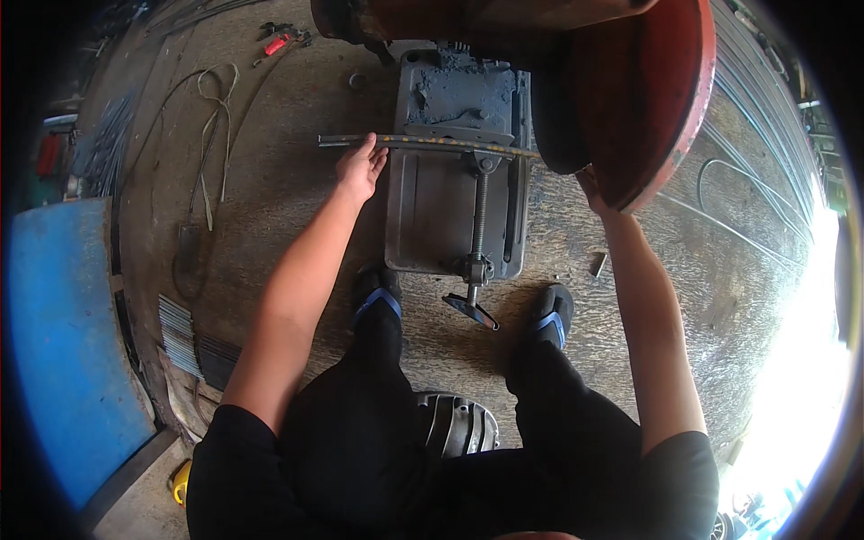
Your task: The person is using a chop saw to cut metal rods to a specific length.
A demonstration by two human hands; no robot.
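A long thin metal bar [346, 141] lies crosswise over the grey base [430, 202] of a cut-off saw. Yellow marks run along its middle and right part; whether they are on the bar or on a strip against it, I cannot tell. My left hand [359, 169] grips the bar left of the base. My right hand [590, 192] is at the bar's right side, its fingers mostly hidden by the saw's red guard [670, 108]. The dark cutting disc [560, 126] hangs beside the guard. Below the bar, the clamp screw [480, 211] runs toward me to its handle [472, 310].
My feet stand either side of the clamp handle. A ribbed metal part [457, 423] sits between my legs. A looped strap [214, 126] and a red-handled tool [276, 43] lie at the left. Long rods [756, 99] lie at the right, and a blue panel [76, 333] is far left.
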